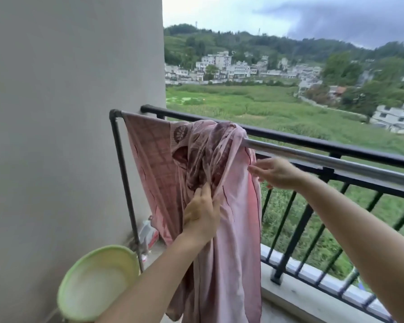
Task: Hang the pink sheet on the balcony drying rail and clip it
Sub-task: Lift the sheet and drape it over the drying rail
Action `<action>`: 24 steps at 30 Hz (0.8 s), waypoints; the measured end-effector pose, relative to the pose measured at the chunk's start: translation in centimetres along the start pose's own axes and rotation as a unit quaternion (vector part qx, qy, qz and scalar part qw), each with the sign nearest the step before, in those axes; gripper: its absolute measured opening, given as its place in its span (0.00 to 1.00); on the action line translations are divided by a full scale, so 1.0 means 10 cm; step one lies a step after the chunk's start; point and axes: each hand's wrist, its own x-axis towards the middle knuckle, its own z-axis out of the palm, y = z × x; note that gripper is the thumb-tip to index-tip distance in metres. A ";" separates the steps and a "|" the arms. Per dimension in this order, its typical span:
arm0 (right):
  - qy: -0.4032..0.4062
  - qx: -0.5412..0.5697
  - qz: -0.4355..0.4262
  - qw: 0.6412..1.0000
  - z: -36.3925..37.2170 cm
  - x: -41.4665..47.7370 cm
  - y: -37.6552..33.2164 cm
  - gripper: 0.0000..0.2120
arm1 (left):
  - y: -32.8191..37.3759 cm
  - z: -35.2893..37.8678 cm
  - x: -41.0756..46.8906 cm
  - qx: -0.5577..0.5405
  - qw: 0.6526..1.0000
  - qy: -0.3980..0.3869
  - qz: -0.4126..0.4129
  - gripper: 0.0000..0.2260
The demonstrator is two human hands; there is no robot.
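Observation:
The pink sheet [233,220] hangs bunched over the left end of the silver drying rail [313,157], with dark patterned folds near the top and a plain pale length falling below. My left hand [202,214] pinches a fold in the sheet's middle. My right hand [274,172] grips the sheet's right edge just under the rail. No clip shows in either hand.
A black balcony railing [336,148] runs behind the drying rail. The rail's dark upright post [124,173] stands by the grey wall [68,113]. A light green basin [96,283] sits at lower left, with a plastic bottle [147,231] on the floor behind the sheet.

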 end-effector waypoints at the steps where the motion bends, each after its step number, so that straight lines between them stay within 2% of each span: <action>1: -0.064 0.051 0.039 0.996 0.16 -0.07 0.04 0.24 | 0.02 0.01 -0.05 -0.016 1.000 -0.003 -0.002 0.24; 2: -0.089 0.097 0.061 0.989 0.29 -0.13 0.06 0.28 | 0.01 0.03 -0.07 -0.027 1.000 -0.014 -0.001 0.24; 3: -0.074 0.145 0.066 0.984 0.38 -0.16 0.07 0.32 | 0.00 0.03 -0.10 -0.033 0.999 -0.031 0.005 0.26; 6: 0.039 0.291 0.045 0.955 0.32 -0.09 -0.11 0.38 | -0.04 -0.03 -0.13 -0.066 0.991 -0.110 0.039 0.30; 7: 0.061 0.347 0.041 0.935 0.24 -0.04 -0.21 0.37 | -0.04 -0.06 -0.12 -0.083 0.984 -0.152 0.038 0.30; 9: 0.092 0.379 0.021 0.921 0.07 0.06 -0.39 0.24 | -0.04 -0.11 -0.09 -0.095 0.976 -0.193 0.029 0.26; 11: 0.139 0.250 -0.011 0.958 -0.01 0.14 -0.44 0.15 | -0.03 -0.13 0.03 -0.104 0.984 -0.142 0.009 0.19; 13: 0.176 0.162 -0.012 0.971 -0.06 0.13 -0.41 0.12 | 0.04 -0.13 0.24 -0.098 0.993 -0.070 -0.011 0.18; 15: 0.222 0.215 0.011 0.951 -0.22 0.01 -0.28 0.13 | 0.18 -0.12 0.49 -0.058 0.998 -0.015 -0.023 0.20; 17: 0.292 0.269 0.047 0.917 -0.51 -0.13 -0.04 0.13 | 0.35 -0.11 0.78 -0.016 0.999 0.042 -0.019 0.21; 20: 0.347 0.266 0.046 0.898 -1.09 -0.36 0.38 0.14 | 0.54 -0.06 1.14 -0.001 0.988 0.150 -0.023 0.19; 22: 0.364 0.254 0.046 0.895 -1.38 -0.47 0.65 0.12 | 0.61 0.02 1.27 0.017 0.984 0.176 -0.002 0.19; 24: 0.347 0.236 0.064 0.905 -1.42 -0.49 0.79 0.11 | 0.61 0.06 1.35 0.061 0.985 0.157 0.038 0.22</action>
